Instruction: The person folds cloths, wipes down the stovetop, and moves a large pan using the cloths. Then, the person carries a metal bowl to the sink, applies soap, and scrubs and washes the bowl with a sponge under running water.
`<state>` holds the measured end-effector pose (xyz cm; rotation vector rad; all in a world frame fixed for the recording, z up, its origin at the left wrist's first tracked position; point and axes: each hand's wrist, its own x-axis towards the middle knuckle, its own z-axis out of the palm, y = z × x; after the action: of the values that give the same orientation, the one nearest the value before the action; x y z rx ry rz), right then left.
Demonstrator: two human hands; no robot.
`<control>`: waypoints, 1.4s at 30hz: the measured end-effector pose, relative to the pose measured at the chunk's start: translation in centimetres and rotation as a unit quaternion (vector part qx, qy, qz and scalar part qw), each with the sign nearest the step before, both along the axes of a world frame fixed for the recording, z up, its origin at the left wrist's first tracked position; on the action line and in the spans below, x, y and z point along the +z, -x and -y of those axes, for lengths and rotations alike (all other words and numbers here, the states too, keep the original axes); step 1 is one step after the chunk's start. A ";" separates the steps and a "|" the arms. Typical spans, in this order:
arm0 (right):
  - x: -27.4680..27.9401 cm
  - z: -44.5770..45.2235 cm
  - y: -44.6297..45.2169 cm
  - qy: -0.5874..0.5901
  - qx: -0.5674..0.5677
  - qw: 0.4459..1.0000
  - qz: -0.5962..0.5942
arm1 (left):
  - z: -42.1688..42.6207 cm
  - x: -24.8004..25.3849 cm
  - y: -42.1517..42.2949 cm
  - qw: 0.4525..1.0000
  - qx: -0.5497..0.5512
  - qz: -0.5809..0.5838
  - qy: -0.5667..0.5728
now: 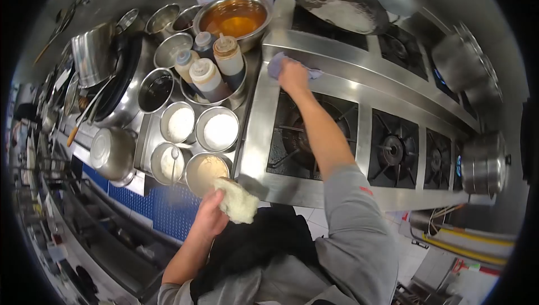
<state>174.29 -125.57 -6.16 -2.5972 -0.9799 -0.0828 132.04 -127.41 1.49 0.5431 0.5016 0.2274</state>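
Observation:
My right hand [293, 77] is closed on a greyish-purple cloth [276, 64], pressed to the steel ledge [337, 72] at the back of the front burners. My left hand [211, 213] grips a pale yellowish, crumpled cloth [240, 203] in front of my apron. Just beyond it stands a metal pot of beige powder [206, 171]. Below my right forearm lies the nearest burner [317, 128], with its black grate.
Left of the stove are pots of white powder [220, 131], squeeze bottles [229, 58] and a bowl of amber liquid [236, 18]. A wok [337, 4] sits on the raised back burner. Steel pots [482, 164] stand at the right, with blue flames beside them.

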 end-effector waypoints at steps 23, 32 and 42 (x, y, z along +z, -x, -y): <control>13.2 24.5 16.1 -0.585 -0.021 0.672 -0.453 | -2.3 3.1 -12.2 0.949 -0.170 0.036 -0.263; 16.6 31.4 19.3 -0.576 -0.105 0.702 -0.405 | -2.1 5.5 -16.2 0.942 -0.284 0.176 -0.016; 6.5 37.7 17.1 -0.428 -0.269 0.844 -0.179 | 4.0 -2.2 -17.3 0.926 -0.288 0.030 -0.243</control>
<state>157.22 -163.30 0.29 -1.8486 -0.0020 -0.1332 149.39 -131.45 -0.71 1.1396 0.2027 -0.2045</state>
